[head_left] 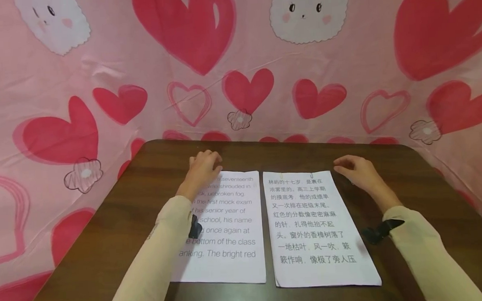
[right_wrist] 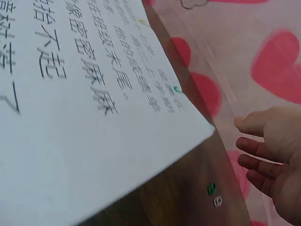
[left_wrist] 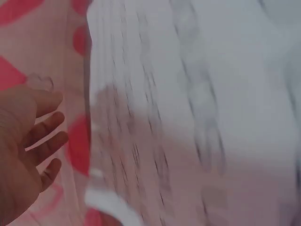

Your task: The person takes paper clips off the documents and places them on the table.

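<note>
Head view: left grip (head_left: 203, 170), fingers loosely bent, holding nothing; English sheets (head_left: 228, 227) partly beneath it, contact unclear. Right grip (head_left: 358, 173), relaxed and unladen; Chinese sheets (head_left: 311, 230) just to its left, yellow clip (right_wrist: 144, 22) and green clip (right_wrist: 177, 89) at their top edge. Small green piece (right_wrist: 211, 189) on the counter (head_left: 103, 237), near that grip. Risk: a careless sweep could scatter the piece; a dragging sleeve (head_left: 150, 257) could skew the sheets.

Only a slim gap parts English pages (head_left: 234, 227) from Chinese pages (head_left: 314, 230); heart-print cloth (head_left: 261, 51) walls the back.
</note>
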Motion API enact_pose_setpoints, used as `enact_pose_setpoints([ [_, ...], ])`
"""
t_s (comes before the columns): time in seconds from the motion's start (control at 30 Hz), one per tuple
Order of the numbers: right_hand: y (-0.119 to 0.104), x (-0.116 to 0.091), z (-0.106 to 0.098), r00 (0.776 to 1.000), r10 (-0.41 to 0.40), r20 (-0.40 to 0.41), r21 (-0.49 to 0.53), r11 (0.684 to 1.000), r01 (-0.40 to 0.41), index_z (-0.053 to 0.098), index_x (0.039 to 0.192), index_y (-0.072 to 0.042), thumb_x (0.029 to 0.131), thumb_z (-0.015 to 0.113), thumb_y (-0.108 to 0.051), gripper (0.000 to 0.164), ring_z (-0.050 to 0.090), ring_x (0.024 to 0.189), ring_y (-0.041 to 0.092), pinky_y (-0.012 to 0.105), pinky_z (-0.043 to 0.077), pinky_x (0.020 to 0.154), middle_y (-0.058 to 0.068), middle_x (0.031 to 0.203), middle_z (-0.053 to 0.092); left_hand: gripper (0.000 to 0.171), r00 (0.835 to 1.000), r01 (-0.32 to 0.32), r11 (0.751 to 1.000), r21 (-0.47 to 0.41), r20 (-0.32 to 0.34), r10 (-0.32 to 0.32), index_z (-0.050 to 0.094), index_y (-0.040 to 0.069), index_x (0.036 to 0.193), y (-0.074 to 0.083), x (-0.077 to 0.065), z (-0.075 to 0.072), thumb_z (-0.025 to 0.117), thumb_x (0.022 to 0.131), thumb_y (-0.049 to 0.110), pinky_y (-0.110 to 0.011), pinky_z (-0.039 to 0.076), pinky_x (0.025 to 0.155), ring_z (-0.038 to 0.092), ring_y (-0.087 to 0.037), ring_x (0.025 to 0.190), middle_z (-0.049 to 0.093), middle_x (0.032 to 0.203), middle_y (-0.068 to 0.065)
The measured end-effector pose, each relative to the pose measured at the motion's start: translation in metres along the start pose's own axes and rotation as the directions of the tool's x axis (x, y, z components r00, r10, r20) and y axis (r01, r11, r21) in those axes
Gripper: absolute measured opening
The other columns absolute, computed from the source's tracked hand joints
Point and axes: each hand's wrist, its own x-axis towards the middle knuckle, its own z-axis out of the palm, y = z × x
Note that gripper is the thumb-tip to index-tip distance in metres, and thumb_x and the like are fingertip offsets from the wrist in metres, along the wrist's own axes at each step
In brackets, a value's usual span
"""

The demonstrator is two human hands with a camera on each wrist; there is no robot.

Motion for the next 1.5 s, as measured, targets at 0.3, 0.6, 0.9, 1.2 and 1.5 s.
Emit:
enact_pose_setpoints([
  [0.3, -0.025, 0.018, 0.021, 0.979, -0.152, 0.132, -0.021, 0.987, 0.157, 0.058, 0.131, 0.005, 0.096, 0.064, -0.01, 0.038, 0.056, 0.121, 0.046, 0.06, 0.042, 0.106, 0.03, 0.131, 0.061, 0.035, 0.99, -0.092, 0.992, -0.086, 0.102, 0.101, 0.064, 0.011, 0.13, 0.074, 0.02, 0.035, 0.066, 0.098, 0.025, -0.048, 0.038, 0.102, 0.059, -0.029, 0.123, 0.068, 0.127, -0.008],
  [0.6, -0.034, 0.022, 0.038, 0.978, -0.084, 0.193, -0.12, 0.987, 0.108, 0.057, 0.135, 0.001, 0.09, 0.073, -0.017, 0.051, 0.053, 0.117, 0.044, 0.063, 0.036, 0.108, 0.027, 0.13, 0.06, 0.046, 0.974, -0.117, 0.991, -0.057, 0.189, 0.126, 0.063, 0.015, 0.133, 0.102, 0.025, 0.063, 0.072, 0.092, 0.035, -0.043, 0.035, 0.098, 0.054, -0.026, 0.118, 0.067, 0.126, -0.005],
  [0.9, -0.031, 0.016, 0.045, 0.987, 0.027, 0.16, -0.122, 0.992, -0.008, 0.059, 0.133, -0.003, 0.091, 0.073, -0.028, 0.051, 0.048, 0.118, 0.042, 0.067, 0.04, 0.102, 0.024, 0.133, 0.055, 0.041, 0.974, -0.109, 0.992, -0.067, 0.191, 0.12, 0.067, 0.016, 0.127, 0.105, 0.025, 0.07, 0.076, 0.09, 0.03, -0.041, 0.031, 0.102, 0.05, -0.023, 0.115, 0.068, 0.127, -0.003],
  [1.2, -0.026, 0.014, 0.049, 0.997, -0.012, 0.081, -0.088, 0.996, 0.019, 0.064, 0.123, -0.002, 0.089, 0.076, -0.026, 0.042, 0.048, 0.115, 0.039, 0.061, 0.039, 0.104, 0.023, 0.125, 0.057, 0.031, 0.981, -0.086, 0.985, -0.149, 0.16, 0.11, 0.064, 0.017, 0.117, 0.109, 0.027, 0.071, 0.077, 0.089, 0.021, -0.04, 0.033, 0.101, 0.052, -0.024, 0.109, 0.068, 0.115, -0.005],
  [1.5, -0.023, 0.008, 0.05, 0.999, -0.033, 0.004, -0.076, 0.997, 0.033, 0.064, 0.121, -0.004, 0.088, 0.077, -0.027, 0.042, 0.046, 0.115, 0.039, 0.059, 0.034, 0.101, 0.02, 0.123, 0.057, 0.037, 0.973, -0.171, 0.967, -0.188, 0.122, 0.196, 0.059, 0.023, 0.127, 0.109, 0.023, 0.069, 0.072, 0.093, 0.016, -0.041, 0.032, 0.106, 0.054, -0.024, 0.11, 0.069, 0.124, -0.003],
])
